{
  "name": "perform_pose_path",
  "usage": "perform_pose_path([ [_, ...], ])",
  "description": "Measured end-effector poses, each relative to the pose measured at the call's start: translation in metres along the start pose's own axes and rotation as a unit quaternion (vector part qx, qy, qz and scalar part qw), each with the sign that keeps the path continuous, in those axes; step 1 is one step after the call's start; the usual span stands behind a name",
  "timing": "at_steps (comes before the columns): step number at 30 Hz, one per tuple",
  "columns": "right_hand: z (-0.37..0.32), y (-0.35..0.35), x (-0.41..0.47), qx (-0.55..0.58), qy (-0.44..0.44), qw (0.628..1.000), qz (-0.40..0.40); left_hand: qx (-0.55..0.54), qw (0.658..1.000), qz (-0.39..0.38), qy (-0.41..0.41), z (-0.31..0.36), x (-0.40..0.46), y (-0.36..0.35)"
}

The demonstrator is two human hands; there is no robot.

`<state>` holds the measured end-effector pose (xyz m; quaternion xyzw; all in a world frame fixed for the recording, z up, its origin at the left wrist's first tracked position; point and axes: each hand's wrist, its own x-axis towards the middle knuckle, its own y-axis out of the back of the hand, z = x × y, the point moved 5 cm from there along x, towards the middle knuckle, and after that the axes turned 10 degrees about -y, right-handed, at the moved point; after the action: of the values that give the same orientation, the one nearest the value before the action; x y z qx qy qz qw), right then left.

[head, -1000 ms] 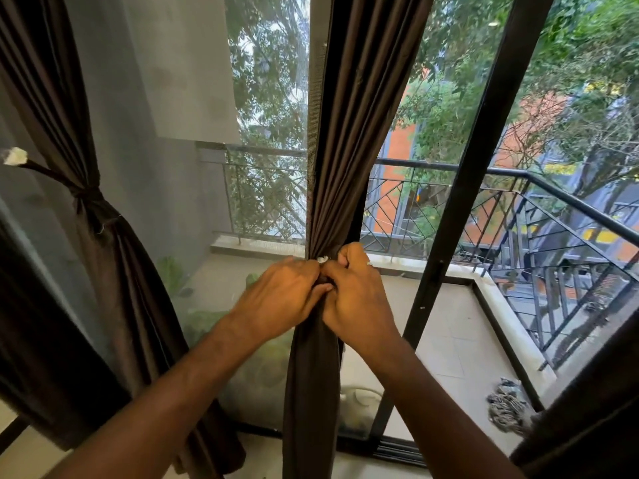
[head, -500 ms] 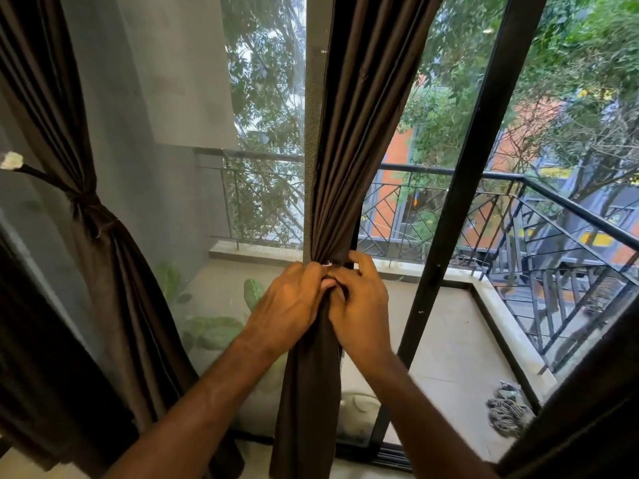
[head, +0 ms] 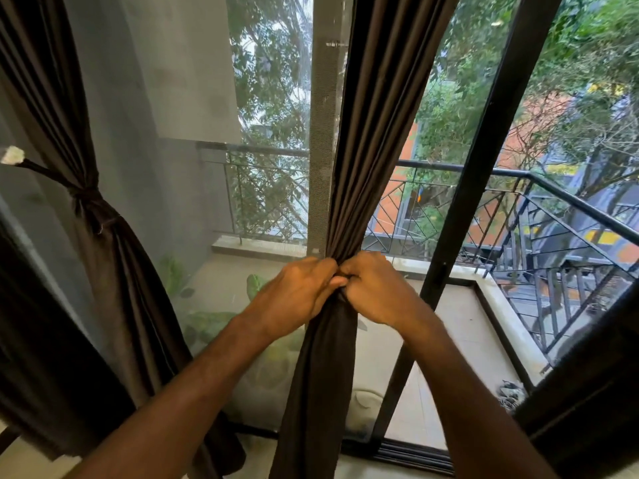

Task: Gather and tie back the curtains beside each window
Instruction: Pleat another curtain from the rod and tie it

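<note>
Daylight comes through tall glass with a black window frame (head: 484, 174). Outside, a tiled balcony floor (head: 460, 326) meets a black metal railing (head: 539, 216), with green trees (head: 460, 108) and an orange building (head: 539, 129) behind it.

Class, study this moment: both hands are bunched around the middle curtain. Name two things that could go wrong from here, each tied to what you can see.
1. The left hand and right hand pinch the middle curtain at one narrow point; if either slips, the gathered folds may spread again.
2. No tie is clearly visible between the fingers, so a knot might sit loose, unlike the tied left curtain.
</note>
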<state>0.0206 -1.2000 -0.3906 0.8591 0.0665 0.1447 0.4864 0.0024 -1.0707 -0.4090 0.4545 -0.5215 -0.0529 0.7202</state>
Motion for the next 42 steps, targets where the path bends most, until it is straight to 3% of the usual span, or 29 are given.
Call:
perform_pose_path([
  [2,0.004,0.004,0.001,0.020,0.005,0.999,-0.033,-0.040,0.999,-0.001,0.012,0.003,0.006,0.001],
  [4,0.013,0.010,-0.007,0.101,-0.006,0.993,0.057,-0.068,0.997,0.002,0.037,-0.003,0.008,0.000],
  [5,0.021,0.017,-0.014,0.188,-0.039,0.970,0.145,-0.074,0.996,0.004,0.053,-0.008,0.008,0.000],
  [6,0.033,0.021,-0.024,0.302,-0.077,0.923,0.224,-0.078,0.994,0.007,0.071,-0.014,0.006,0.000],
  [8,0.054,0.019,-0.037,0.462,-0.121,0.832,0.283,-0.094,0.990,0.013,0.106,-0.025,0.004,0.002],
  [9,0.054,0.016,-0.038,0.464,-0.121,0.836,0.266,-0.107,0.987,0.011,0.121,-0.028,0.004,0.003],
  [13,0.023,-0.020,-0.040,0.304,-0.077,0.939,0.142,-0.172,0.973,-0.022,0.154,-0.031,0.019,0.005],
  [15,0.016,-0.030,-0.041,0.190,-0.072,0.958,0.201,-0.206,0.965,-0.039,0.156,-0.028,0.025,0.004],
  [17,0.012,-0.030,-0.042,0.137,-0.045,0.952,0.269,-0.245,0.954,-0.043,0.165,-0.028,0.025,0.002],
  [19,0.012,-0.028,-0.040,0.221,-0.011,0.936,0.275,-0.283,0.941,-0.030,0.181,-0.032,0.021,0.000],
  [22,0.018,-0.024,-0.035,0.400,-0.021,0.889,0.223,-0.343,0.914,0.012,0.215,-0.037,0.016,-0.001],
  [25,0.024,-0.030,-0.031,0.500,-0.087,0.848,0.151,-0.374,0.898,0.036,0.229,-0.034,0.014,-0.001],
  [27,0.025,-0.034,-0.030,0.478,-0.115,0.861,0.133,-0.412,0.878,0.040,0.240,-0.034,0.013,-0.002],
  [29,0.025,-0.035,-0.030,0.393,-0.099,0.903,0.142,-0.460,0.848,0.042,0.260,-0.037,0.007,-0.005],
  [32,0.031,-0.029,-0.026,0.302,-0.072,0.933,0.182,-0.504,0.816,0.061,0.277,-0.035,-0.003,-0.011],
  [36,0.024,-0.030,-0.021,0.165,-0.024,0.962,0.215,-0.400,0.862,0.169,0.260,-0.031,-0.001,-0.007],
  [42,0.026,-0.021,-0.029,0.182,0.025,0.946,0.268,-0.300,0.890,0.279,0.201,-0.010,0.022,0.021],
])
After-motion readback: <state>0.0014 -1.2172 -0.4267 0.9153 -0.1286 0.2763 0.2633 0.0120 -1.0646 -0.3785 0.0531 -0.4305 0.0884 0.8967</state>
